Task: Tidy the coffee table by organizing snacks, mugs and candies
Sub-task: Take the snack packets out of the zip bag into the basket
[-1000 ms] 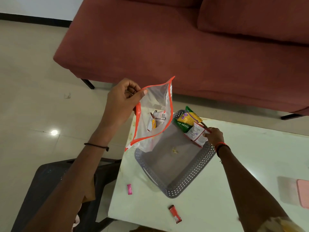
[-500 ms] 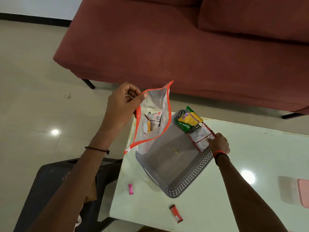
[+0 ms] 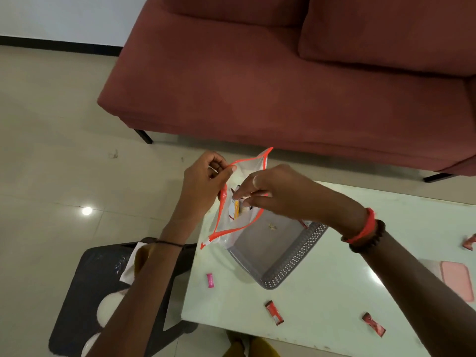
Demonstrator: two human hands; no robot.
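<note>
My left hand [image 3: 203,181] pinches the orange rim of a clear zip bag [image 3: 248,166] and holds it open above the left end of the white coffee table [image 3: 322,300]. My right hand [image 3: 278,191] is at the bag's mouth, its fingertips pinched on a small snack packet [image 3: 235,208] that sits inside the bag. Below the bag is a grey perforated basket [image 3: 291,264], almost bare; a red-edged packet corner [image 3: 305,223] shows under my right wrist. A pink candy [image 3: 210,280] and red candies [image 3: 274,312] [image 3: 373,328] [image 3: 470,243] lie loose on the table.
A red sofa [image 3: 257,86] stands just behind the table. A black stool [image 3: 103,279] with white cloth on it sits at the table's left end. A pink flat lid [image 3: 457,282] lies near the right edge of view.
My right hand left the packets at the basket's far corner and moved up and left to the bag's mouth. The green packet is no longer visible. My left hand kept the bag open.
</note>
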